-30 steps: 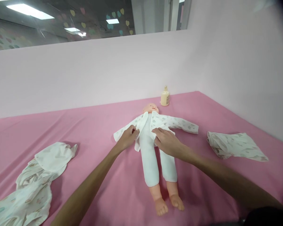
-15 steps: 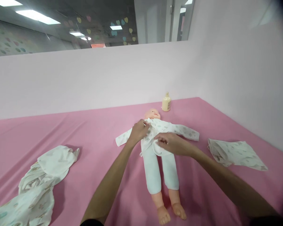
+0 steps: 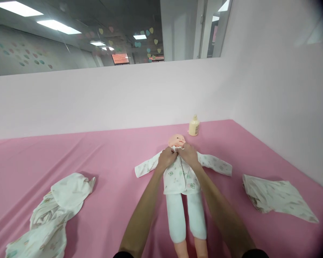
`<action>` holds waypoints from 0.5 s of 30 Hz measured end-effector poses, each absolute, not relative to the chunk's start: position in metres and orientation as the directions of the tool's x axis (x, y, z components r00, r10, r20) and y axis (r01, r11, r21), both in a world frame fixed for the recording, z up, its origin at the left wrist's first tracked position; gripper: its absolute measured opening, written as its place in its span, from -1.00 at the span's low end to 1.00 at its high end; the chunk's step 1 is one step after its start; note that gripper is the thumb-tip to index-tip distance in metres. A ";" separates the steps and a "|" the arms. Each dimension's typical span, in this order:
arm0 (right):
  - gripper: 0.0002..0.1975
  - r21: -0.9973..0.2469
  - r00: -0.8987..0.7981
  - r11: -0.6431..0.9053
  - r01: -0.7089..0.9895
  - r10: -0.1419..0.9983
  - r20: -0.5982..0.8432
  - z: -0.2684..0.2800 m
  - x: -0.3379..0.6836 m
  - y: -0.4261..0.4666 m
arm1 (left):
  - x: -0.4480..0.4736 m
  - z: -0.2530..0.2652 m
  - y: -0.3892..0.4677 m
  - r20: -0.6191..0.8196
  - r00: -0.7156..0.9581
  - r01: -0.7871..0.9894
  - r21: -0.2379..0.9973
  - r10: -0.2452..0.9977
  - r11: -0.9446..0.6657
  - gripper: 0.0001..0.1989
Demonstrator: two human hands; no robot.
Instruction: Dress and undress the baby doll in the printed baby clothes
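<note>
A baby doll [image 3: 177, 139] lies on its back, its head toward the wall. It wears a white printed jacket [image 3: 174, 179] whose front edges meet down the chest, and its arms are spread inside the sleeves. My left hand [image 3: 167, 157] is closed on the jacket's front edge just below the doll's chin. Beside it, almost touching, my right hand [image 3: 187, 153] pinches the other front edge at the collar. The fingertips hide whatever fastening lies between them. White padded legs [image 3: 175, 218] show below the hem.
The doll rests on a pink sheet [image 3: 110, 200]. Crumpled white printed cloth [image 3: 61, 200] lies to the left, and a folded printed garment [image 3: 277, 195] to the right. A cream pump bottle [image 3: 193, 126] stands behind the head. White walls [image 3: 110, 98] rise at the back and right.
Both hands have moved up to the collar and come together there. The jacket's front panels, loose and folded before, now lie flat and meet over the doll's belly.
</note>
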State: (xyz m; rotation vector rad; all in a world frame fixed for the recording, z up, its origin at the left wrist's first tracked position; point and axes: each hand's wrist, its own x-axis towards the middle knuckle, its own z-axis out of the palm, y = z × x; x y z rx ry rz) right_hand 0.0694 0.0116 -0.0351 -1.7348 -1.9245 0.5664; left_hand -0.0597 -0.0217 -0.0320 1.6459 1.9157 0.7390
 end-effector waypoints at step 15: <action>-0.64 -0.432 -0.138 0.125 0.893 0.990 0.001 -0.024 0.066 0.012 | -0.058 -0.040 -0.021 0.007 -0.286 0.663 0.723 0.958 0.192 -0.80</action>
